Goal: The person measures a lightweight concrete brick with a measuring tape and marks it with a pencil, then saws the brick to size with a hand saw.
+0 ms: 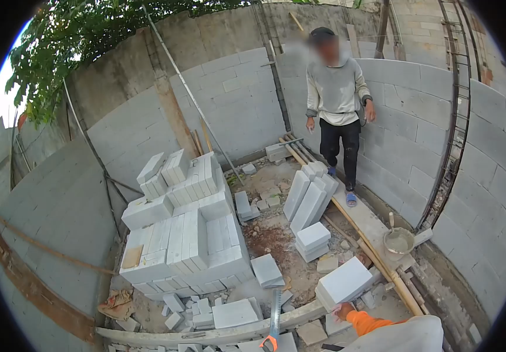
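Note:
My right hand (pixel 342 311), in an orange sleeve, reaches in from the lower right. Its fingers are curled at the near lower corner of a pale lightweight concrete block (pixel 345 281), though their small size hides the exact grip. The block lies tilted on the rubble. Left of it, a hand saw (pixel 275 317) points up from the bottom edge, its toothed blade grey and its handle orange. No left hand shows in view. Another flat block (pixel 234 314) lies left of the saw.
A large stack of blocks (pixel 182 246) stands left. More blocks (pixel 309 199) lean together mid-yard. Bamboo poles (pixel 353 217) run beside a plank walkway, where a person (pixel 335 88) stands near the wall. A mortar bucket (pixel 398 242) sits at the right. A long beam (pixel 206 335) crosses the foreground.

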Action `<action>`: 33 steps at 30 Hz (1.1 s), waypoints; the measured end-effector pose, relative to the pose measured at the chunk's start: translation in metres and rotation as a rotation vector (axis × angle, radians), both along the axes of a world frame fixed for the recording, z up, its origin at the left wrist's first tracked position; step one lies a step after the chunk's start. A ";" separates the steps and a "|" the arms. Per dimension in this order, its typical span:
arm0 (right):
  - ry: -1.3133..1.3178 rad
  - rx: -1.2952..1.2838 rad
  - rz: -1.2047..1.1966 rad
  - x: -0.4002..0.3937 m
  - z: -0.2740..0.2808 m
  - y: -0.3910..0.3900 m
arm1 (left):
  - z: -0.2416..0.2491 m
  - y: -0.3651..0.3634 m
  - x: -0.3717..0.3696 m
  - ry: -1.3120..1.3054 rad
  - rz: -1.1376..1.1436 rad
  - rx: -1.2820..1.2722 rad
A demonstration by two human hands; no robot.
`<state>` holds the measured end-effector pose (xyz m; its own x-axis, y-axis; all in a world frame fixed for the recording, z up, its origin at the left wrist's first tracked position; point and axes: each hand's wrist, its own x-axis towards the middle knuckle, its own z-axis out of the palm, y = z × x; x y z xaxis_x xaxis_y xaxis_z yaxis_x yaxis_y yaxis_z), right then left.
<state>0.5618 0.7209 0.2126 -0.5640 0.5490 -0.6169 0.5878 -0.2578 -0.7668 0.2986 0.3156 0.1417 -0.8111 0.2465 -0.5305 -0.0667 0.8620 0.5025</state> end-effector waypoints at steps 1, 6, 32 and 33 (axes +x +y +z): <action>-0.068 0.064 0.074 0.000 0.032 0.002 | 0.009 0.014 -0.011 0.016 -0.065 -0.005; -0.373 0.530 0.018 0.094 -0.082 -0.018 | 0.044 0.069 -0.032 0.052 -0.258 -0.027; -0.456 -0.062 -0.577 0.183 -0.102 -0.179 | -0.012 0.053 -0.028 -0.032 -0.365 0.095; -0.513 -0.121 -0.446 0.186 -0.128 -0.193 | -0.017 0.036 -0.041 -0.079 -0.320 0.109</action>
